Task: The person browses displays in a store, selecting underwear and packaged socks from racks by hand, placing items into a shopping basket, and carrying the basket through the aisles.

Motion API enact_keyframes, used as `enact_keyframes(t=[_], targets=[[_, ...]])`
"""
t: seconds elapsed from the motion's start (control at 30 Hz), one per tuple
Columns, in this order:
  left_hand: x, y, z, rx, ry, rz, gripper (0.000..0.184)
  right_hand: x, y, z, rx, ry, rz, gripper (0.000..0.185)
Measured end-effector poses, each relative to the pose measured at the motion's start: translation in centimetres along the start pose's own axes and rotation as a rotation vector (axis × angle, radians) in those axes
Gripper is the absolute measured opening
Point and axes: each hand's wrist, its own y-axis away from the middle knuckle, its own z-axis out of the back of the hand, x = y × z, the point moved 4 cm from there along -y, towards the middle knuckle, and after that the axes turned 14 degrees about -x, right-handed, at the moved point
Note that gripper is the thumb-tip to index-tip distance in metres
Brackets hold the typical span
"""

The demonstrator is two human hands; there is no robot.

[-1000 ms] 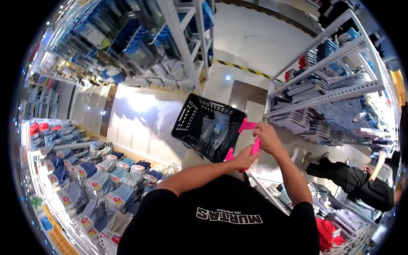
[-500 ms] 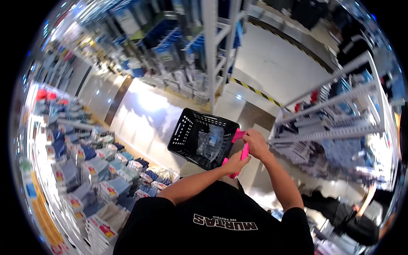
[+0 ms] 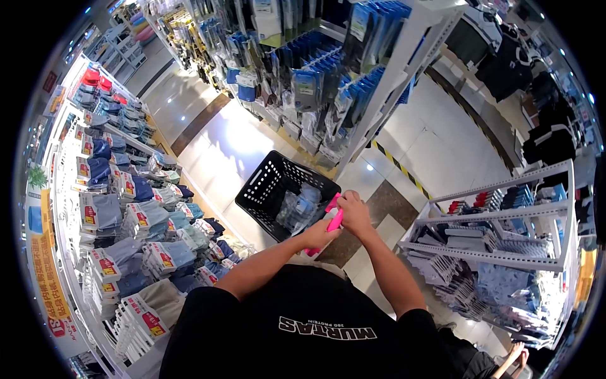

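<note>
A black shopping basket (image 3: 257,180) with a perforated wall hangs in front of my body, tilted so that I look into it. Several clear plastic packs with something bluish inside (image 3: 299,207) lie at its bottom. Its bright pink handle (image 3: 335,220) runs along the near right side. My left hand (image 3: 320,234) is closed round the lower part of the handle. Higher up, my right hand (image 3: 355,211) grips the same handle, its fingers curled over the top.
Folded garments with red-and-yellow price tags (image 3: 140,215) fill the left shelves. Ahead, a rack of hanging packets (image 3: 309,82) ends in a white post. A white metal clothes rack (image 3: 499,221) stands right. Another person's hands (image 3: 519,354) show lower right. Yellow-black tape (image 3: 404,170) marks the floor.
The basket and both hands have shifted slightly left in view, still together. The racks ahead now sit further right and look sharper. The other person at lower right has moved lower in view.
</note>
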Motion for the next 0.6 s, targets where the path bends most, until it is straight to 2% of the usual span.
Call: enact_keyframes(t=[0.03,0.13,0.27,0.3,0.4,0.43,0.53,0.6], targets=[[-0.8,0.3,1.8,0.002,0.018,0.142,0.034,0.8,-0.9,-0.8,-0.006,-0.005,-0.003,0.011],[0.3,-0.5,6.1,-0.002,0.015,0.103,0.034,2.8,-3.7,-3.4,-0.028,-0.034,-0.004,0.010],[0.8,-1.0,11.8,-0.047,-0.009,0.151,0.035,5.2,-7.5,-6.7,-0.027,-0.092,0.001,0.013],[0.3,-0.8,13.4,-0.063,0.018,0.264,0.038,5.8,-8.6,-7.5,-0.018,-0.102,0.006,0.014],[1.6,-1.7,17.3,-0.338,-0.209,-0.061,0.039,7.6,-11.6,-9.8,-0.061,-0.131,0.021,0.013],[1.5,-1.5,18.4,-0.418,-0.382,0.024,0.041,8.2,-12.6,-10.4,-0.046,-0.133,0.022,0.012],[0.9,-1.9,20.8,-0.603,-0.628,-0.012,0.035,9.8,-15.2,-12.7,-0.022,-0.138,0.018,0.012],[1.1,-2.4,23.0,-0.694,-0.633,0.000,0.028,10.6,-17.0,-14.3,-0.039,-0.139,0.028,0.011]])
